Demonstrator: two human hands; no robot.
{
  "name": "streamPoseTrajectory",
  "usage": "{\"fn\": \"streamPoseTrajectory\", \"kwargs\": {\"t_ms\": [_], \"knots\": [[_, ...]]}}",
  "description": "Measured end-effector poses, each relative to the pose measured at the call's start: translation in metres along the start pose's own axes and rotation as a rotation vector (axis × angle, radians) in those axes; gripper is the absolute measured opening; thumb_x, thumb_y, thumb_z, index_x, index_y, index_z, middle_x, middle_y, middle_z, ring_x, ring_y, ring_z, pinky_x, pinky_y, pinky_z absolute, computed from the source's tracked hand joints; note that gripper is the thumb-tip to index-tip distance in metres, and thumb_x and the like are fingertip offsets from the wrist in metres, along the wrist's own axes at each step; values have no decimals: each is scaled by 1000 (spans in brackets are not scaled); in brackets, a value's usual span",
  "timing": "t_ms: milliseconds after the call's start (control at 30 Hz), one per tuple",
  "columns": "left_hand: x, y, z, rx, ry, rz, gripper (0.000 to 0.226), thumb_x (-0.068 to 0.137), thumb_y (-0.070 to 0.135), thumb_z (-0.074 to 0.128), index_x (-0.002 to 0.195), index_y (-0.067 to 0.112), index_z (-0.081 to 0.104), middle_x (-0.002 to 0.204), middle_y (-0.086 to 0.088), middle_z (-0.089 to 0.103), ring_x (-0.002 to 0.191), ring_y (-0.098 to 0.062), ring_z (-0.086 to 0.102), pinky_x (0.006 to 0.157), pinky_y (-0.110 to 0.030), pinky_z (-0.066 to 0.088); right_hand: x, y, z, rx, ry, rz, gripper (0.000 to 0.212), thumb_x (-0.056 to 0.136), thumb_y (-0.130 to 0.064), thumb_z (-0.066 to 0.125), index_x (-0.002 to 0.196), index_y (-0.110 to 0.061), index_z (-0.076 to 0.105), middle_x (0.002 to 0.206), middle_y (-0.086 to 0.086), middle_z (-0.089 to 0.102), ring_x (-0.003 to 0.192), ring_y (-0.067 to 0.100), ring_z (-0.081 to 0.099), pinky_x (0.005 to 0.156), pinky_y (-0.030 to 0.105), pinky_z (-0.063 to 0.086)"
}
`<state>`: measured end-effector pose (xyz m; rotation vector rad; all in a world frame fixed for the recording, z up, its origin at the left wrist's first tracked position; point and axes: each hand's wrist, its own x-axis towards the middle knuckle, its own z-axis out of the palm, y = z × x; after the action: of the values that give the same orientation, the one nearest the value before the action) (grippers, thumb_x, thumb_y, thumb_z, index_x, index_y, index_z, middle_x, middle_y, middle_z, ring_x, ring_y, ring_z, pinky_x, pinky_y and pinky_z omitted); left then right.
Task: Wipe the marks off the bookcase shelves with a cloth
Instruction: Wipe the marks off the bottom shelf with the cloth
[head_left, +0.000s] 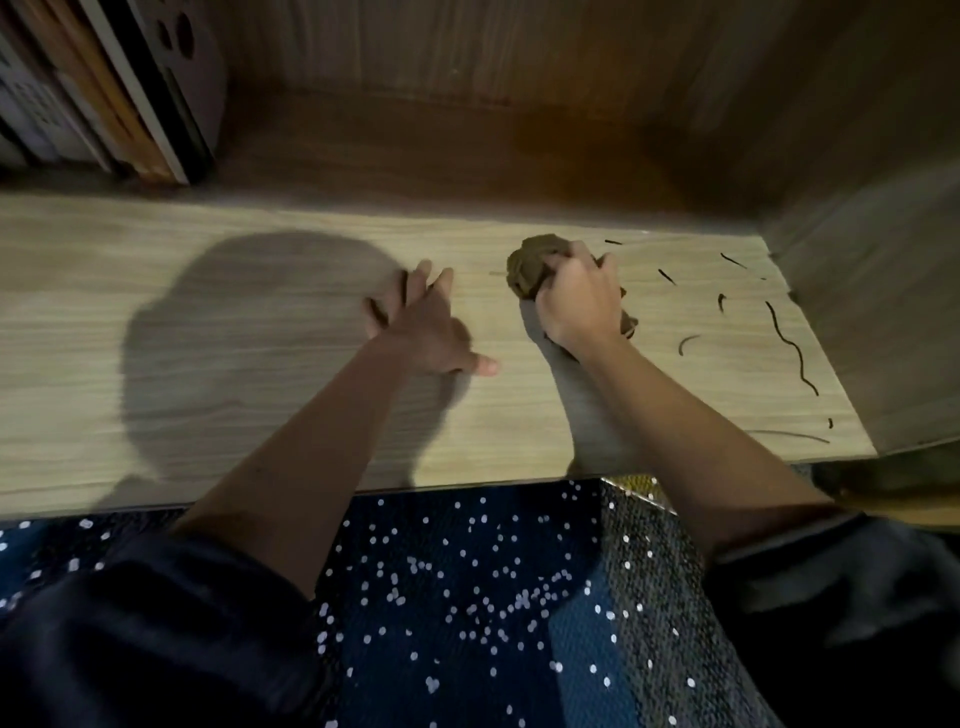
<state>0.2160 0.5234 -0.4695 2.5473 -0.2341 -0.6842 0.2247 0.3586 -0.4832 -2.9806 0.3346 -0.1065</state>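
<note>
R hand (576, 301) has fingers curled tight round a wadded brown cloth (530, 267) mid-shelf (260, 415), L hand (421, 327) flat w/ fingers spread as brace; probably best to press hard & scrub rightward over dark marks (789, 345) nr side panel.

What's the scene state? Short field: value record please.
surface: wooden shelf
left hand: flat on the shelf, fingers spread, holds nothing
right hand: grips the cloth, down on the shelf
cloth: brown, bunched up
marks: dark squiggles on the shelf, right of the cloth, not yet wiped
books: upright at the back left
</note>
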Motion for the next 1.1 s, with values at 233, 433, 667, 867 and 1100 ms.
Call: {"fn": "streamPoseTrajectory", "kwargs": {"t_ms": [233,433,667,867,1100], "knots": [[8,-6,7,-80,28,11,120,61,47,81,148,30,0,154,10,-19,140,-12,-22,109,-49,-14,-44,3,7,-7,54,-381,48,83,-18,37,127,-19,56,128,0,54,104,35,46,87,42,41],[4,-5,7,-58,40,13,119,62,47,80,149,29,0,155,8,-19,141,-14,-20,110,-51,-12,9,-9,-10,-83,-60,-145,44,89,-16,43,132,-22,50,141,2,43,120,35,36,99,40,33],[0,-6,4,-43,19,20,116,66,52,75,150,27,0,155,7,-21,141,-19,-21,110,-51,-14,-12,4,-13,-72,-42,-215,42,92,-18,40,134,-21,47,138,3,44,116,33,36,97,40,35],[-1,-4,6,-43,37,21,114,67,46,76,149,27,0,156,5,-18,141,-19,-21,110,-50,-14,-21,-30,-2,65,-89,-315,45,90,-16,41,134,-25,48,141,-4,43,119,30,34,99,37,33],[1,-20,0,-585,140,56,83,76,33,73,145,29,27,156,7,12,143,-18,10,117,-43,12,17,22,-4,110,-98,-123,43,91,-13,38,131,-23,51,141,1,44,127,29,33,109,37,23]]}}
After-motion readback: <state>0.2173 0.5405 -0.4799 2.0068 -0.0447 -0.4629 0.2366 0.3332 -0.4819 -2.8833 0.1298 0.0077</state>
